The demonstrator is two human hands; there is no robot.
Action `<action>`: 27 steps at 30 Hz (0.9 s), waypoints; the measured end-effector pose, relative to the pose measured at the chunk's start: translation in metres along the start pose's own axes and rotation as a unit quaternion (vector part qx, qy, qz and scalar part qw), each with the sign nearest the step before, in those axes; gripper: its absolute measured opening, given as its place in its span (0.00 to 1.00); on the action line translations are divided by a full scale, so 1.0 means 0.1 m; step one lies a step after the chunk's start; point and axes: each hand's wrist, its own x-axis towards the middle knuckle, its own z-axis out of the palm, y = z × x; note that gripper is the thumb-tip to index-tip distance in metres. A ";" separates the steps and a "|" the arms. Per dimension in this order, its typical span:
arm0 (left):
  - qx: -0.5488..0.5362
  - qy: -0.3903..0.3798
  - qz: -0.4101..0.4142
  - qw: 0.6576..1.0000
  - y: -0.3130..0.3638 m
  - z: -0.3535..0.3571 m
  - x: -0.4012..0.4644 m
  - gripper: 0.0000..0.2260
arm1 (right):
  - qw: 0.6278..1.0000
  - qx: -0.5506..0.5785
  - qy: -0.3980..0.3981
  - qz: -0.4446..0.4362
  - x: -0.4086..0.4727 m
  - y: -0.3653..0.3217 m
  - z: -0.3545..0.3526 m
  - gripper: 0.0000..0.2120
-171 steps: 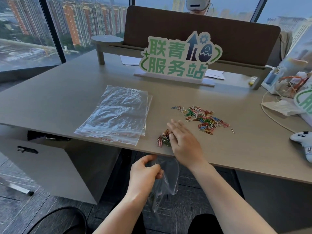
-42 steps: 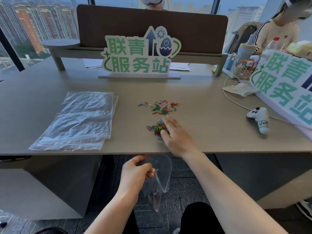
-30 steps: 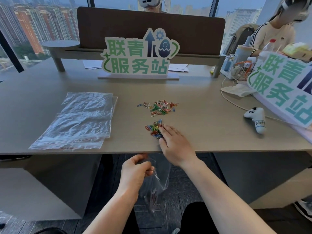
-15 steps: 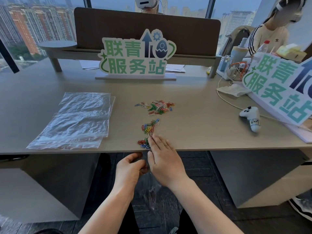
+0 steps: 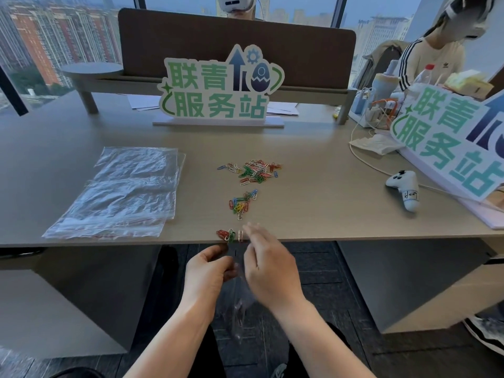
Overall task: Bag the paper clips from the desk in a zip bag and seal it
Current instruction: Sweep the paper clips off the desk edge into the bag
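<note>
Your left hand point(image 5: 208, 271) pinches the clear zip bag point(image 5: 237, 309) just under the desk edge point(image 5: 354, 237), while your right hand's point(image 5: 270, 271) spread, blurred fingers point(image 5: 251, 230) sit just beside the nearest paper clips point(image 5: 228, 234), other clusters lying beyond.

Coloured paper clips lying in three clusters on the desk; a clear zip bag hanging below its edge.

The largest cluster of paper clips point(image 5: 252, 171) is lying farthest back, a smaller bunch point(image 5: 241, 203) is sitting nearer, and a few clips point(image 5: 229, 235) are resting right at the desk's front edge. The transparent zip bag point(image 5: 238, 309) is hanging just below that edge, with some clips showing inside.
</note>
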 end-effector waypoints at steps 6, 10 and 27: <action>0.010 0.015 -0.007 1.000 0.00 -0.06 0.02 0.18 | 0.998 -0.025 -0.059 0.023 0.75 0.25 -0.03 0.25; 0.013 0.013 -0.010 1.000 0.03 -0.09 0.01 0.18 | 0.988 -0.061 -0.136 0.042 1.15 0.34 0.03 0.27; -0.008 0.022 -0.005 1.000 0.08 -0.12 -0.02 0.12 | 0.976 -0.070 -0.178 -0.103 0.86 0.19 0.18 0.24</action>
